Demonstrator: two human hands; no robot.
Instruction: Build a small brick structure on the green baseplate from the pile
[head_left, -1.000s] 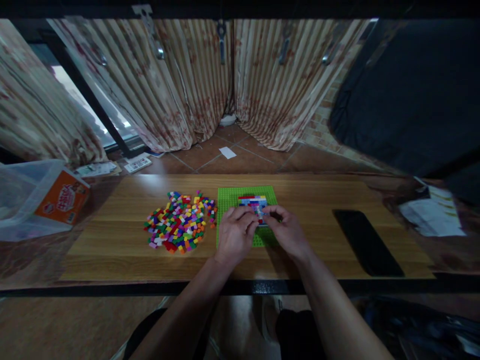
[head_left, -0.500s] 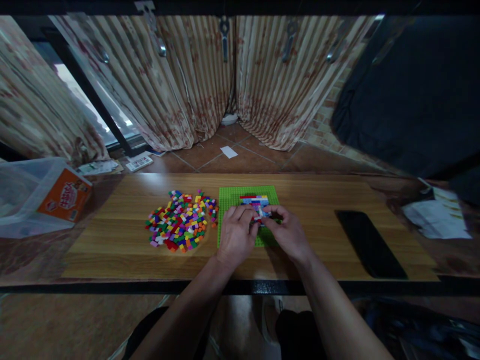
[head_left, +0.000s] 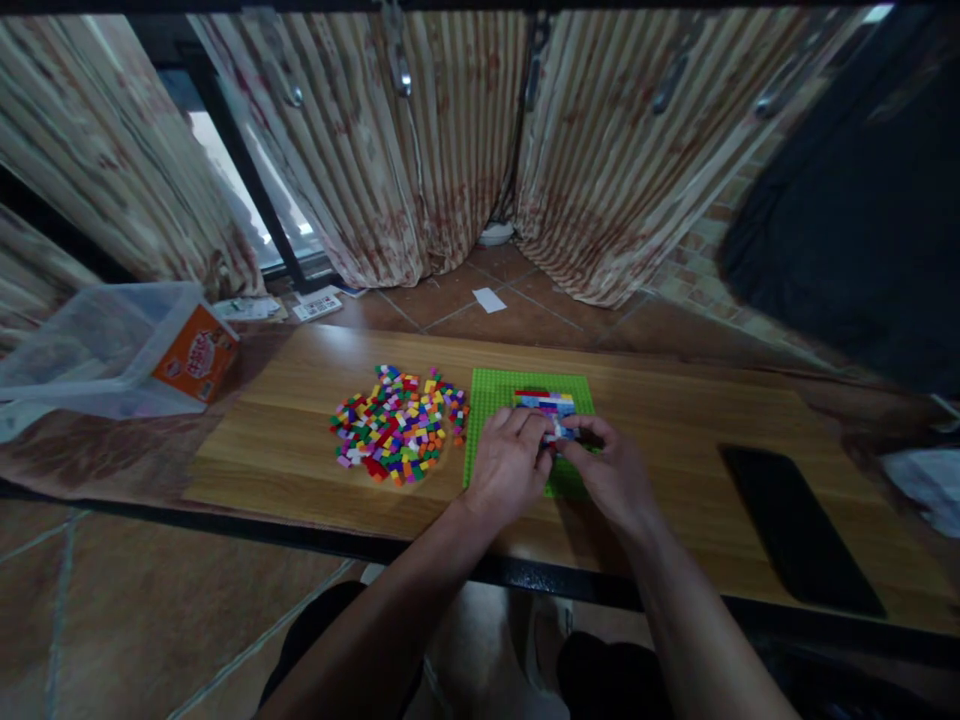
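A green studded baseplate lies on the wooden board, with a layered build of coloured toy bricks on it. My left hand rests over the plate, fingers curled against the left and near side of the build. From the right, my right hand meets the build with thumb and forefinger pinched at its near right edge. Whether a single loose brick sits between those fingertips is too small to make out. Both hands cover the near part of the build.
Left of the plate spreads a heap of loose coloured bricks. A black phone-like slab lies on the right of the wooden board. A clear plastic bin stands at far left. Striped curtains hang behind.
The camera view has turned and tilted, shifting the scene rightward. Both hands keep nearly the same hold at the brick build.
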